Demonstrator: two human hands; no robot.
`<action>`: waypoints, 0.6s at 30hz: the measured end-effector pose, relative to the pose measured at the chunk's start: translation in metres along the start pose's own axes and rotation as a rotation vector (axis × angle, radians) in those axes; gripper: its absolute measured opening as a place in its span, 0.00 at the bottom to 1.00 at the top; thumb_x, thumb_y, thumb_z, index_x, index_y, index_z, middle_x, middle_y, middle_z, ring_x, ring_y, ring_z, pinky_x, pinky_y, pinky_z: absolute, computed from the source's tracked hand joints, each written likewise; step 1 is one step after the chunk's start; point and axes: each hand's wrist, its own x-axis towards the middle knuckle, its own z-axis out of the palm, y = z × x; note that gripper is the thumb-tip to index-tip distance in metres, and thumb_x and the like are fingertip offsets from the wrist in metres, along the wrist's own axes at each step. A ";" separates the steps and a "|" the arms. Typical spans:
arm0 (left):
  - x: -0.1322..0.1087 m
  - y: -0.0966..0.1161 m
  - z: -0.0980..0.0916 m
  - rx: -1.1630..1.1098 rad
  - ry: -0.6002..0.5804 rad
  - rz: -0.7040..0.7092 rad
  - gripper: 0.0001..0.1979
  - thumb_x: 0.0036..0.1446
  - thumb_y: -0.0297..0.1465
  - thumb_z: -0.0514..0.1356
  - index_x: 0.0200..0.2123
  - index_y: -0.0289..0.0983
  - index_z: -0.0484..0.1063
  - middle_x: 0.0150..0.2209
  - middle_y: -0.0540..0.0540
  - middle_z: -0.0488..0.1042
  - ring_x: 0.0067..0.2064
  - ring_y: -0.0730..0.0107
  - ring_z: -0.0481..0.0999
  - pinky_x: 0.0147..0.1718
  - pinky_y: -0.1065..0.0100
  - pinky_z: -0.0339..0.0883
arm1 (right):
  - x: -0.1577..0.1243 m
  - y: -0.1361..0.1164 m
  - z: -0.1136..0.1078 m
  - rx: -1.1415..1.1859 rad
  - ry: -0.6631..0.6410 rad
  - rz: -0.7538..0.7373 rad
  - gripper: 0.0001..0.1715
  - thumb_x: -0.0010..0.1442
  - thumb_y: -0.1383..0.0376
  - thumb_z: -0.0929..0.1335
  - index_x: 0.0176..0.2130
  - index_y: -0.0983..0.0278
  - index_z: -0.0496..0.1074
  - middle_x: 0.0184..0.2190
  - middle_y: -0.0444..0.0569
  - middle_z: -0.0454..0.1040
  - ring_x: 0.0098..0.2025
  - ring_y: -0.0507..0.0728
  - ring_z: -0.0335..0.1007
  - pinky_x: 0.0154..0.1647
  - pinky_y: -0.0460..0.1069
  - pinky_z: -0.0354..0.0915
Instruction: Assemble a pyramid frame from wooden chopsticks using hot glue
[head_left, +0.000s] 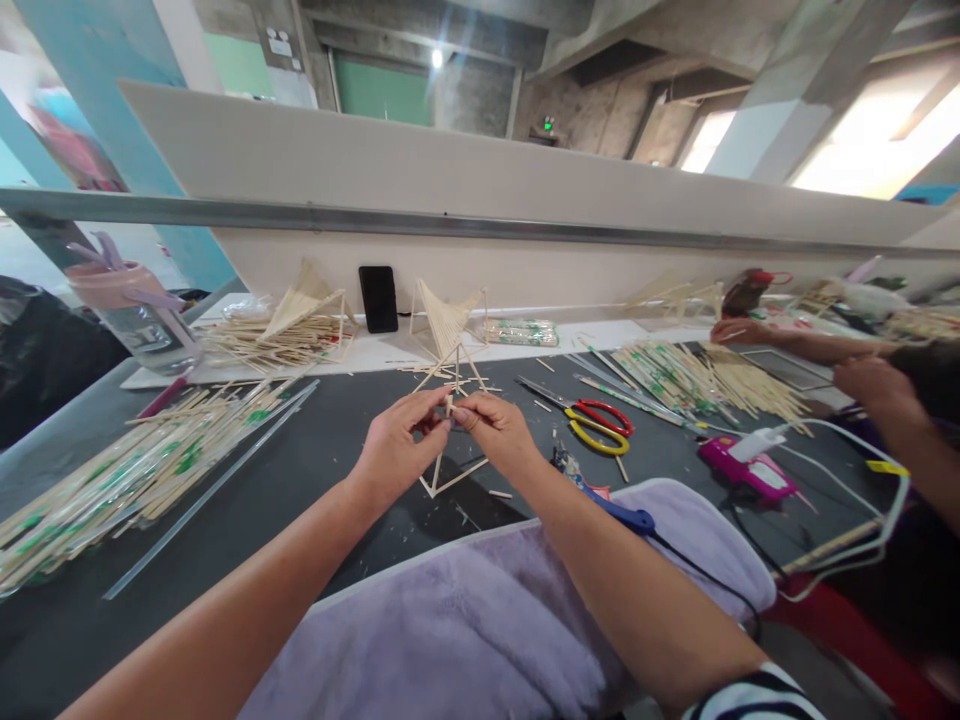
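Observation:
In the middle of the dark table, both hands meet at a small frame of thin wooden sticks (462, 477). My left hand (397, 440) is closed, thumb and fingers pinched at the frame's upper part around a short stick piece (450, 404). My right hand (499, 428) is closed on the same spot from the other side, its fingertips touching the left ones. The exact grip is partly hidden by the fingers. Sticks of the frame rise behind the hands and spread below them. Right of my right hand lie scissors (600, 425) with red and yellow handles and a blue glue gun (630, 515).
Bagged wooden sticks (135, 480) lie at left, with more sticks (675, 375) at right. A finished-looking stick model (446, 318) and a phone (377, 299) stand behind. A pink power strip (746, 468) trails cables. A co-worker's hands (874, 385) are at far right. A purple cloth (465, 610) covers the front edge.

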 end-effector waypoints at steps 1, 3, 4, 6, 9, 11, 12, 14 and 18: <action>0.000 0.001 0.000 0.014 0.003 -0.006 0.20 0.52 0.27 0.57 0.50 0.38 0.70 0.42 0.45 0.75 0.33 0.73 0.73 0.35 0.71 0.69 | 0.000 0.000 0.000 0.006 -0.001 -0.005 0.09 0.57 0.62 0.66 0.31 0.62 0.74 0.28 0.45 0.74 0.31 0.52 0.69 0.35 0.46 0.63; -0.001 0.002 0.001 0.038 0.006 -0.020 0.20 0.52 0.27 0.57 0.50 0.38 0.70 0.43 0.44 0.75 0.35 0.72 0.74 0.37 0.70 0.69 | 0.000 0.000 0.000 0.011 -0.007 -0.009 0.09 0.57 0.61 0.66 0.30 0.62 0.74 0.28 0.45 0.75 0.31 0.52 0.69 0.35 0.46 0.63; -0.001 0.003 0.002 0.047 0.008 -0.025 0.20 0.52 0.26 0.56 0.50 0.38 0.70 0.43 0.45 0.75 0.35 0.72 0.74 0.38 0.69 0.69 | -0.001 -0.001 0.000 0.008 -0.010 -0.007 0.09 0.57 0.61 0.66 0.30 0.62 0.74 0.28 0.45 0.75 0.31 0.52 0.69 0.35 0.46 0.63; -0.001 0.004 0.002 0.056 0.009 -0.028 0.20 0.52 0.26 0.56 0.50 0.39 0.70 0.43 0.45 0.76 0.35 0.72 0.74 0.39 0.69 0.69 | -0.001 -0.001 0.000 -0.002 -0.016 -0.006 0.09 0.57 0.60 0.66 0.30 0.62 0.74 0.28 0.45 0.75 0.31 0.53 0.69 0.36 0.47 0.63; -0.002 0.005 0.002 0.048 0.010 -0.014 0.20 0.53 0.26 0.56 0.50 0.39 0.70 0.43 0.45 0.75 0.35 0.72 0.74 0.38 0.69 0.69 | -0.002 -0.003 -0.001 -0.003 -0.005 -0.012 0.10 0.57 0.60 0.66 0.30 0.62 0.74 0.28 0.46 0.75 0.31 0.53 0.69 0.35 0.47 0.63; -0.002 0.005 0.003 0.044 0.011 -0.003 0.20 0.53 0.26 0.56 0.51 0.39 0.70 0.43 0.45 0.75 0.34 0.73 0.74 0.38 0.70 0.69 | -0.002 -0.004 -0.002 0.003 0.020 -0.010 0.11 0.58 0.60 0.65 0.31 0.62 0.75 0.29 0.46 0.75 0.32 0.53 0.69 0.35 0.47 0.63; -0.002 0.005 0.003 0.044 0.012 -0.001 0.20 0.53 0.26 0.56 0.51 0.39 0.69 0.43 0.45 0.75 0.34 0.73 0.74 0.38 0.70 0.69 | -0.003 -0.004 -0.003 0.006 0.032 -0.008 0.11 0.58 0.60 0.65 0.31 0.62 0.75 0.29 0.46 0.75 0.32 0.53 0.69 0.35 0.47 0.63; -0.002 0.005 0.003 0.044 0.012 -0.003 0.20 0.53 0.26 0.56 0.51 0.39 0.69 0.42 0.45 0.75 0.34 0.72 0.74 0.38 0.69 0.69 | -0.003 -0.004 -0.003 0.009 0.041 -0.008 0.11 0.58 0.60 0.65 0.32 0.62 0.75 0.29 0.46 0.75 0.32 0.53 0.69 0.36 0.47 0.63; -0.002 0.006 0.003 0.037 0.003 -0.010 0.20 0.53 0.26 0.56 0.50 0.39 0.70 0.42 0.45 0.76 0.33 0.73 0.73 0.37 0.70 0.69 | -0.003 -0.001 -0.003 0.026 0.079 -0.004 0.10 0.58 0.61 0.65 0.32 0.61 0.75 0.29 0.46 0.75 0.32 0.53 0.69 0.36 0.47 0.63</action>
